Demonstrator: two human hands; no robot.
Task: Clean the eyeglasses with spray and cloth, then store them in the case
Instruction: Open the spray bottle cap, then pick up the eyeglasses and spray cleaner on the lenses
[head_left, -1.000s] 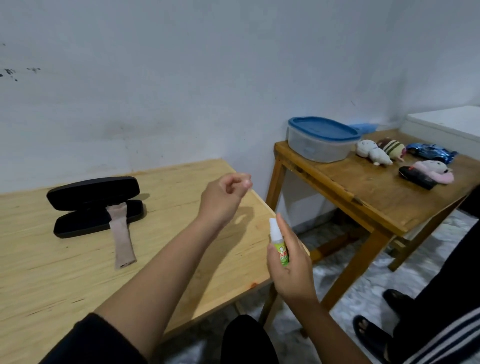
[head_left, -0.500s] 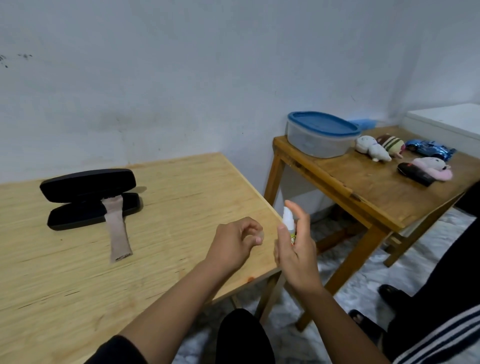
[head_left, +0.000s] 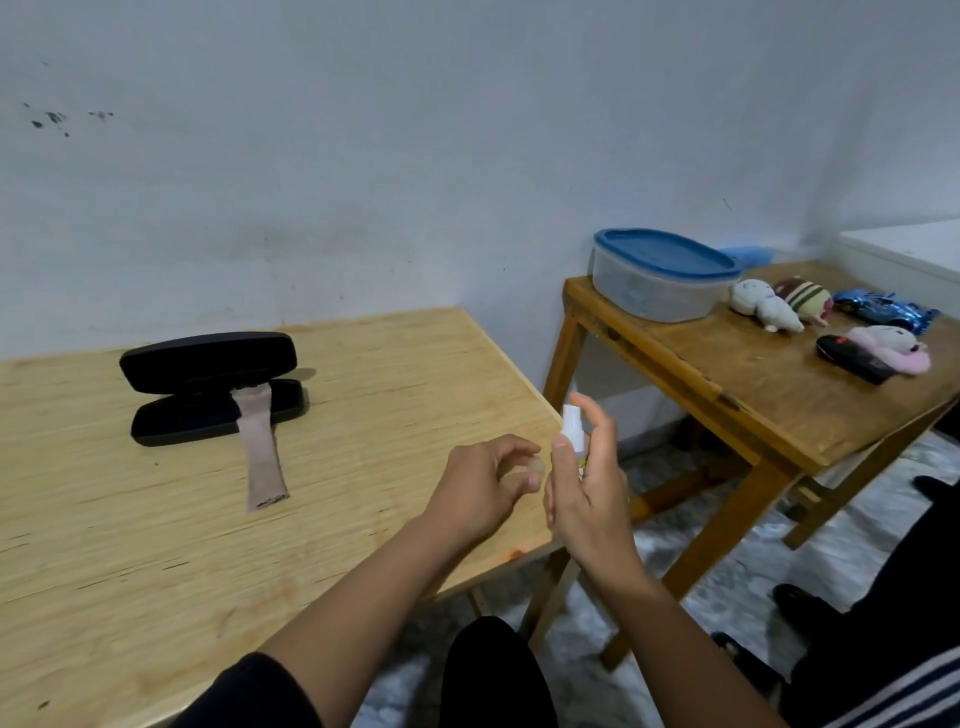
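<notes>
The right hand (head_left: 587, 499) holds a small spray (head_left: 573, 434) upright, thumb and fingers wrapped round it, white nozzle showing above. Just left of it, the left hand (head_left: 478, 493) pinches a small pale cap (head_left: 536, 464) between curled fingers. Well to their left on the worktop (head_left: 363, 395), an open black case (head_left: 215, 387) lies with a beige cloth (head_left: 262, 452) draped out of it.

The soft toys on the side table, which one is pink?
The pink plush toy nearest the table's front edge, leaning on a black object; the others are white and striped.
</notes>
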